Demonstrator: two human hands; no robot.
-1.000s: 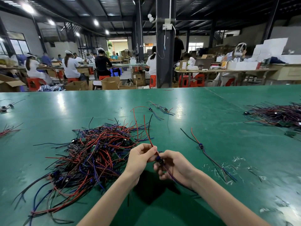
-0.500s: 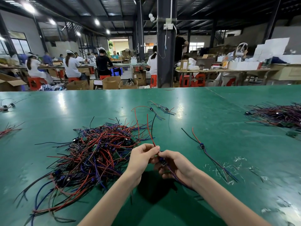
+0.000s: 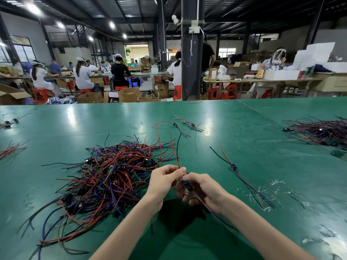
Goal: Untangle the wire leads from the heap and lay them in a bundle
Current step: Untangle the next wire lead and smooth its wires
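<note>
Both hands work close together just above the green worktop [image 3: 244,128], near its front edge. The left hand [image 3: 164,182] pinches the red wire [image 3: 174,149] of a wire lead [image 3: 188,186] between thumb and forefinger, so its grip is closed on that lead. The red wire rises from the pinch and leans away to the left, with a black wire [image 3: 179,143] curving up beside it. The right hand [image 3: 205,193] meets the left at the fingertips and curls round the lead's small blue connector, its grip likewise closed on the lead. The lead's purple and blue tail runs under the palm and trails back past the right wrist. Just left of the hands lies the heap [image 3: 105,177], a wide tangle of red, black, blue and purple wires with small green boards and dark connectors caught in it; its near edge comes close to the left wrist. To the right of the hands a single lead [image 3: 233,167] lies apart, stretched out on the worktop, its red and black ends pointing away and its blue connector in the middle. Beyond the heap a few loose leads [image 3: 185,125] lie scattered, and a second pile of wires [image 3: 323,130] sits at the far right edge. Bits of clear plastic [image 3: 277,184] lie near the single lead.
</note>
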